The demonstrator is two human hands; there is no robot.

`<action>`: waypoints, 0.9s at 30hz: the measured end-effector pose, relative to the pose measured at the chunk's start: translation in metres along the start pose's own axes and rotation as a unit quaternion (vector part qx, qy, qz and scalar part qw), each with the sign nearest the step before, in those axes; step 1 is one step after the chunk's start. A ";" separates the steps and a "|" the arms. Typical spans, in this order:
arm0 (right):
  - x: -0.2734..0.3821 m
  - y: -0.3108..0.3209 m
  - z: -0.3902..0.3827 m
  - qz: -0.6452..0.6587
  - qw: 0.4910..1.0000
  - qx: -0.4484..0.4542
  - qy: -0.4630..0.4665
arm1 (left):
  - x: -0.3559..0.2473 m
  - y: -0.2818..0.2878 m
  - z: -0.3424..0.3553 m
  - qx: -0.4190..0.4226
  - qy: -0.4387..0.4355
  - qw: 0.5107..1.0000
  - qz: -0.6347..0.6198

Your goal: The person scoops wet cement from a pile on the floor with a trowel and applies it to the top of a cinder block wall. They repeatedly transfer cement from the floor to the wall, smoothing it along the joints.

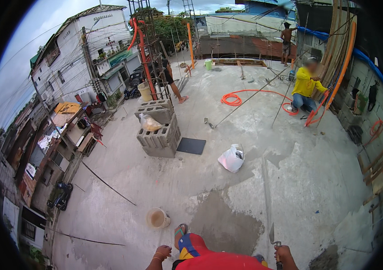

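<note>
The right hand (283,253), curled round the handle, holds a grey metal pointed trowel (272,235) well right of the round off-white plastic bucket (167,221); its long axis runs away from the person, tip foremost, leaning slightly left. The left hand (163,252), on the bucket's near side, is bent inward, too small to tell whether it holds anything.

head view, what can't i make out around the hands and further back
Trowel: head view; the right hand covers part of its handle.
Left hand: head view; palm turned away, so anything in it is hidden.
White bag: head view; its sides hide most contents.
Far worker: head view; too small to tell what the raised hand touches.
</note>
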State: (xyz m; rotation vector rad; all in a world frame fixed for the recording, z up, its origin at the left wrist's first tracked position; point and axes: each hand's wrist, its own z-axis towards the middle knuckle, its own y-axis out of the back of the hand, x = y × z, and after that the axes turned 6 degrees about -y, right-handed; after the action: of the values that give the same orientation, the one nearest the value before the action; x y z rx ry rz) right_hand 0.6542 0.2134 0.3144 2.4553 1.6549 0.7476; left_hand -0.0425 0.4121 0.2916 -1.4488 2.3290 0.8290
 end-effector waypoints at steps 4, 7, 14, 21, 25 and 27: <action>0.002 -0.008 -0.004 -0.008 0.999 0.039 0.013 | -0.001 0.003 -0.005 0.006 0.014 1.000 0.014; 0.010 -0.017 -0.012 -0.028 0.998 0.047 -0.011 | 0.004 0.005 -0.001 0.017 0.007 0.999 0.041; 0.023 -0.026 -0.042 0.022 0.997 0.070 0.002 | 0.025 0.010 0.015 0.024 0.055 0.998 -0.033; 0.031 -0.031 -0.047 0.017 0.996 0.083 -0.012 | 0.022 0.021 0.026 0.024 0.009 1.000 -0.005; 0.032 -0.033 -0.048 -0.008 0.997 0.079 -0.011 | 0.013 0.022 0.030 0.025 0.029 0.999 -0.010; 0.034 -0.032 -0.050 -0.021 0.996 0.086 0.003 | 0.012 0.020 0.032 0.022 0.032 0.999 -0.012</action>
State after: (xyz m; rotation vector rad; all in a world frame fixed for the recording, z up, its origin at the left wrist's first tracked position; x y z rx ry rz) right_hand 0.6147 0.2468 0.3594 2.5234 1.8388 0.6340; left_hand -0.0678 0.4292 0.2661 -1.5027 2.3560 0.7322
